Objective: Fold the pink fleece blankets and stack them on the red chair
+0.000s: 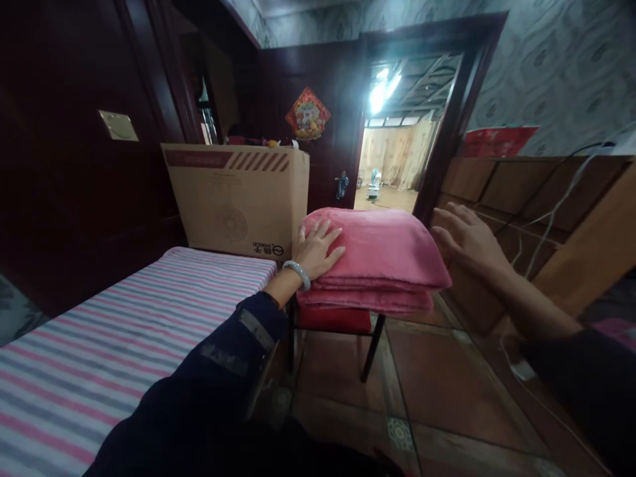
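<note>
A folded pink blanket (pixel 382 252) lies in thick layers on a chair with a red seat (pixel 335 320) and dark metal legs. My left hand (pixel 318 250) rests flat on the blanket's left side, fingers spread, with a pale bangle at the wrist. Off the blanket's right edge, my right hand (pixel 467 235) hovers with its fingers apart and holds nothing. The blanket overhangs the seat on the right, and most of the chair is hidden under it.
On the left is a striped cloth surface (pixel 149 331), with a large cardboard box (pixel 238 199) behind it. A wooden cabinet (pixel 517 192) with hanging white cables (pixel 551 212) stands right. An open doorway (pixel 397 146) leads to another room. Tiled floor (pixel 437 371) lies below.
</note>
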`<action>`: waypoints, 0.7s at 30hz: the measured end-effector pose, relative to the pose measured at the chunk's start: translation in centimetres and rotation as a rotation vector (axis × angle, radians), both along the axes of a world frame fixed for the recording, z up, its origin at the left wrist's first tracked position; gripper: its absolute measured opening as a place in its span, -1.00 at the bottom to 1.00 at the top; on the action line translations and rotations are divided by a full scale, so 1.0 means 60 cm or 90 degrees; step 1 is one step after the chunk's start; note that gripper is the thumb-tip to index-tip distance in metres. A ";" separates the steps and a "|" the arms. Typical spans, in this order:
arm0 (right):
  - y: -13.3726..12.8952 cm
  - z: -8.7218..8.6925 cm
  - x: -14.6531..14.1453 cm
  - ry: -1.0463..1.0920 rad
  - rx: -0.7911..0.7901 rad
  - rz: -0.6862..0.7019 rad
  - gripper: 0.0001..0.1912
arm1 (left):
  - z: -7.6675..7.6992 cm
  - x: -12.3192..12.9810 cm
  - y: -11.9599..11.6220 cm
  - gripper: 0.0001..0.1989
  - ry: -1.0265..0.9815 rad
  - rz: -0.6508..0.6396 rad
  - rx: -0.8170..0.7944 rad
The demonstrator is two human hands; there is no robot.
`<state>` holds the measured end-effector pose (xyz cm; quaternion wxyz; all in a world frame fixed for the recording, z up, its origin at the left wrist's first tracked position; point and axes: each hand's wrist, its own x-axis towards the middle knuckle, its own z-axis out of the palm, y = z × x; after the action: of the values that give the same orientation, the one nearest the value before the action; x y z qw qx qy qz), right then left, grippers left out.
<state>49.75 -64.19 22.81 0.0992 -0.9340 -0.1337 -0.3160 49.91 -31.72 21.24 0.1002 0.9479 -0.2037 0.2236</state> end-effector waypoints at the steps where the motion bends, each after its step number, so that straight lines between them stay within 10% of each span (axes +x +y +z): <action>1: 0.024 -0.011 -0.035 -0.060 0.038 0.041 -0.40 | -0.008 -0.021 -0.002 -0.47 -0.012 -0.020 0.008; 5: 0.148 -0.111 -0.150 -0.021 0.002 0.363 -0.52 | -0.077 -0.121 0.013 -0.48 -0.068 -0.095 0.000; 9: 0.261 -0.249 -0.195 0.078 -0.094 0.739 -0.58 | -0.200 -0.234 0.073 -0.49 -0.059 -0.075 -0.034; 15: 0.406 -0.369 -0.186 0.224 0.063 0.965 -0.62 | -0.351 -0.457 0.202 -0.56 0.019 0.292 -0.190; 21: 0.595 -0.435 -0.206 0.288 0.118 1.135 -0.67 | -0.362 -0.718 0.226 -0.62 -0.078 0.747 -0.347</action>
<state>37.41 -28.48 -3.32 0.4039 -0.5137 -0.7547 0.0581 6.83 -18.15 -0.49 0.1866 0.8276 0.4069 0.3387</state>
